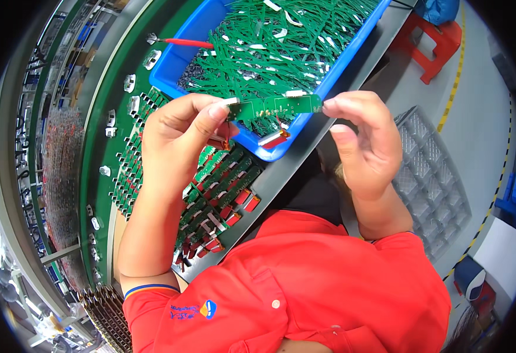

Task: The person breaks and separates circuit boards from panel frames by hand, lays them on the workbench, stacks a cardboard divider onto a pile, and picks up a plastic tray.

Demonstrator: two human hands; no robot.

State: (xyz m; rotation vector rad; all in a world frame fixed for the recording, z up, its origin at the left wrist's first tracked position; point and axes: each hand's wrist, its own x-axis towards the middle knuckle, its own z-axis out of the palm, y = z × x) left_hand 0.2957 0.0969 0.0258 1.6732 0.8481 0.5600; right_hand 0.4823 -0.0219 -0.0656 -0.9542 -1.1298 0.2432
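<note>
A narrow green circuit board with white connectors along its edge is held up over the near end of a blue bin. My left hand pinches its left end between thumb and fingers. Two small red-and-white parts hang below it; one red-and-white part is in plain sight, the other partly behind my left fingers. At the board's right end is my right hand, fingers curved and thumb apart; whether a fingertip touches the board, I cannot tell. Rows of similar circuit boards lie on the bench below my left hand.
The blue bin holds a heap of thin green strips. A red-handled tool lies across its left rim. Small white pieces sit along the green mat. On the floor at right are a red stool and a clear compartmented tray.
</note>
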